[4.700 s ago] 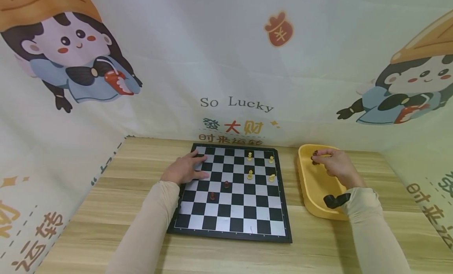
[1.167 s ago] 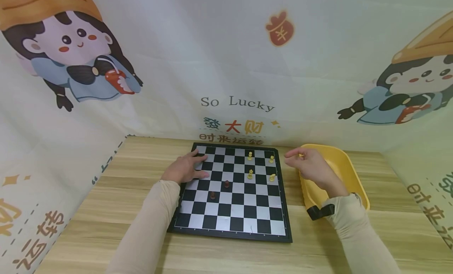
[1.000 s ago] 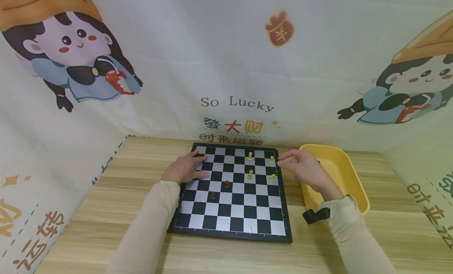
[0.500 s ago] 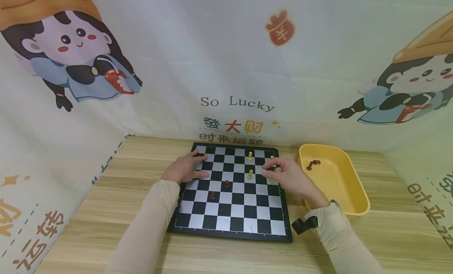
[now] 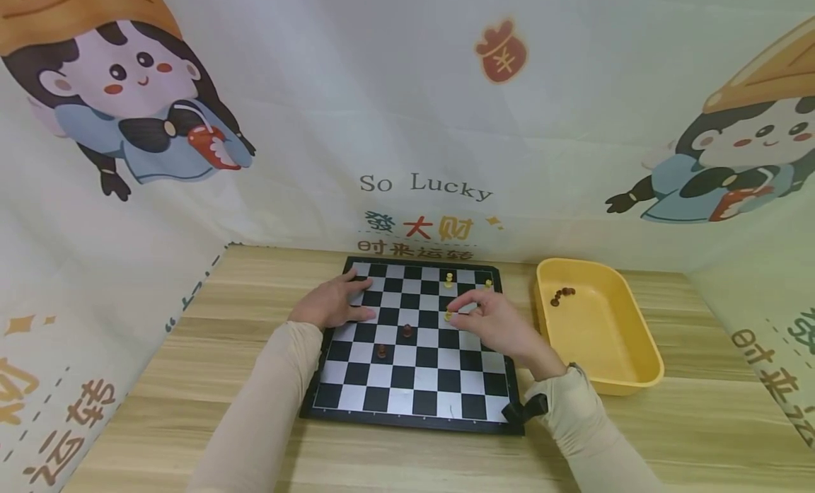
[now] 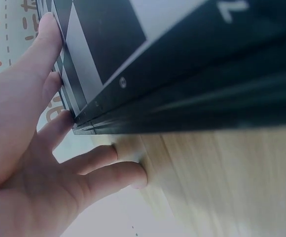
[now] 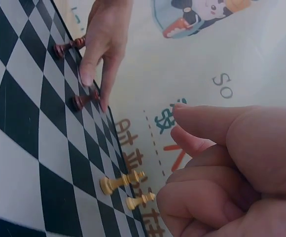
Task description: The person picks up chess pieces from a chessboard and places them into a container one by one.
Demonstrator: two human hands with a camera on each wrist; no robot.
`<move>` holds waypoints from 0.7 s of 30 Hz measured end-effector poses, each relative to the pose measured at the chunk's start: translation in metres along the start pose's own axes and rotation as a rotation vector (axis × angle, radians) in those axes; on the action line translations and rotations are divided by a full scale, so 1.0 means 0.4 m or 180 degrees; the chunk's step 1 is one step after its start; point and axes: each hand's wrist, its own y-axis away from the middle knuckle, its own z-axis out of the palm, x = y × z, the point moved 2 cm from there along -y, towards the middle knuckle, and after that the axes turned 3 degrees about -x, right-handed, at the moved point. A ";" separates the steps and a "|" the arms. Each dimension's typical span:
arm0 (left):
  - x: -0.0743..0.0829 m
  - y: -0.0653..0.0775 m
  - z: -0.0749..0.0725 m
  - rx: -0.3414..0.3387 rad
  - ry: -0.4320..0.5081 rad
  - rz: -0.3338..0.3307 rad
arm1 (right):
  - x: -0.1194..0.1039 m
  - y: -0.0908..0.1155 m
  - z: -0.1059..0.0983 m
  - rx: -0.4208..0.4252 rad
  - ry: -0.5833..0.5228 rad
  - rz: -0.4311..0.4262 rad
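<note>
A black-and-white chessboard (image 5: 401,376) lies on the table. My left hand (image 5: 327,303) rests spread over its left edge; in the left wrist view the thumb (image 6: 48,34) lies on the board and other fingers reach down beside it. My right hand (image 5: 499,327) is over the board's right half, thumb and forefinger apart near a pale yellow chess piece (image 5: 448,315). That piece (image 7: 114,183) stands upright in the right wrist view, with no visible hold on it. Another pale piece (image 5: 448,281) stands behind. Two dark red chess pieces (image 5: 407,331) stand left of my right hand.
A yellow tray (image 5: 627,337) stands right of the board, with several brown chess pieces (image 5: 563,295) in its far left corner. One more pale piece (image 5: 488,283) is at the board's far right. A printed cloth (image 5: 420,125) hangs behind the table (image 5: 255,288).
My right hand has left the tray, where the brown pieces now lie, and moved left over the board to the pale piece. The left hand has stayed in place.
</note>
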 end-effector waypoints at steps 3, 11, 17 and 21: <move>-0.003 0.000 0.000 -0.0016 0.0030 -0.0014 | -0.004 -0.004 0.013 -0.0061 -0.0077 0.0047; 0.002 0.007 0.001 -0.0022 0.0045 -0.0006 | -0.006 -0.011 0.042 -0.0180 -0.0210 -0.0019; 0.000 0.006 -0.001 -0.0011 0.0041 -0.0014 | -0.014 -0.032 0.076 -0.0169 -0.0202 -0.0063; 0.001 0.001 -0.003 -0.0003 0.0017 -0.0016 | -0.021 -0.052 0.105 -0.0184 -0.0228 -0.0080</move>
